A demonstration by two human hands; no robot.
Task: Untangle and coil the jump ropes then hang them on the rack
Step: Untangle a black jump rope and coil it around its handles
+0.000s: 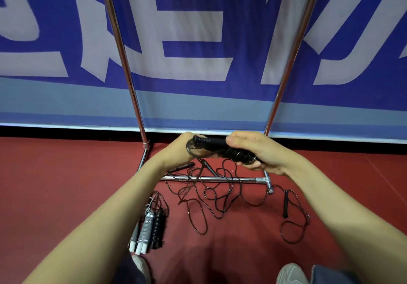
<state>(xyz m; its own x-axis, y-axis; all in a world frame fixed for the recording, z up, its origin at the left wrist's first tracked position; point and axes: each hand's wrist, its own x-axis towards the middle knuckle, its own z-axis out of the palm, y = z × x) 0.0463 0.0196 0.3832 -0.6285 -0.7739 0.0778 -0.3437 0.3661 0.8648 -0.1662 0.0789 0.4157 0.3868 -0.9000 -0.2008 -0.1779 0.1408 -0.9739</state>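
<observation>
Red sports flooring [66, 184] is running up to a blue-and-white banner [198, 41]. A chrome rack [123, 52] is standing against the banner, its two uprights climbing out of the top of the view (the hanging rail itself is not showing). Both hands are meeting in front of the rack's foot, above its base bar [211, 179]. They are sharing a black jump rope [220, 146] wound into a tight bundle, its long axis lying left to right, roughly parallel to that bar. The right hand [259, 151] is curling fingers and thumb around the thick, wound end. The left hand [178, 149] is closing round the handle end, where a small loop of cord is sticking out. The winding is looking nearly finished, and hanging will probably be calling for a lift straight up between the uprights, with both hands equally near. Below, a thin tangled rope [211, 195] is sprawling on the floor and across the base bar, one handle [285, 204] lying towards the right. Already coiled ropes [152, 226] are resting at the left, by a shoe [141, 266].
</observation>
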